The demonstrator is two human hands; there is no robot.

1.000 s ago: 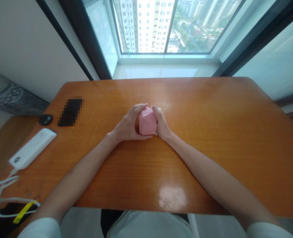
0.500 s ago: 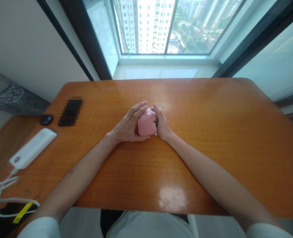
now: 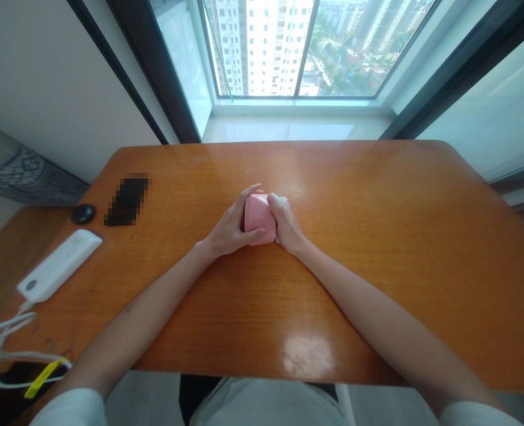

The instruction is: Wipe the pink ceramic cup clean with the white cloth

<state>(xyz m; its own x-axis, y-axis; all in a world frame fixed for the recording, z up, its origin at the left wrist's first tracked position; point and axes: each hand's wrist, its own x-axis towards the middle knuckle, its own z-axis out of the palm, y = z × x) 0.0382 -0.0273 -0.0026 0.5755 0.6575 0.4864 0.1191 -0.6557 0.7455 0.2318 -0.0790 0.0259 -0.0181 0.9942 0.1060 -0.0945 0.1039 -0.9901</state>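
A small pink, box-shaped object (image 3: 259,214) with angled faces is between my hands over the middle of the table. My left hand (image 3: 232,229) grips it from the left, thumb across the near side and fingers round the far side. My right hand (image 3: 288,228) is closed against its right side, with the thumb on the pink surface. Crumpled white material (image 3: 282,201), which looks like a tissue or cloth, pokes out from under the right hand's fingers. Most of the white material and the object's right face are hidden by that hand.
On the wooden table (image 3: 368,248), a white power strip-like block (image 3: 60,266) with a white cable (image 3: 13,355) lies at the left. Beyond it are a round black object (image 3: 83,214) and a blurred dark item (image 3: 126,201). A window (image 3: 297,103) stands past the far edge.
The pink object has turned and shifted slightly left. My left thumb has come up onto its near side, and my right thumb has moved left onto its surface, covering the dark detail there.
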